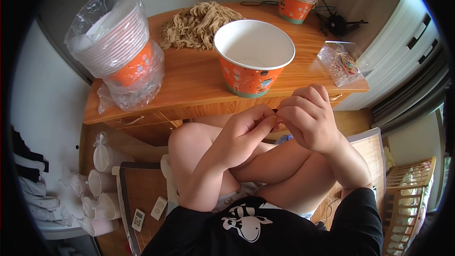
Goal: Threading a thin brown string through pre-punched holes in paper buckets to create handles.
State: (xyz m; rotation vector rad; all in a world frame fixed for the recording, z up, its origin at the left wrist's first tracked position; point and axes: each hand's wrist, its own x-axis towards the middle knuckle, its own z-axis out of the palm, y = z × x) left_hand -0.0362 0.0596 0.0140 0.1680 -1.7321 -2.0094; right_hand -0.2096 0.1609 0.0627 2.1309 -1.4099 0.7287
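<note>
My left hand and my right hand meet above my crossed legs, fingertips pinched together. Whatever is between them is too small or hidden to name; only a tiny dark spot shows there. Just beyond, near the desk's front edge, stands a large orange paper bucket with a white inside and a green base band. Neither hand touches it. Behind it to the left lies a heap of tan twine. To its right is a clear plastic box with small coloured bits inside.
A plastic-wrapped stack of paper buckets stands at the desk's left end. Another stack rises at the back right, near a black tool with a cord. Bagged white tubs sit on the floor at left, beside a remote control.
</note>
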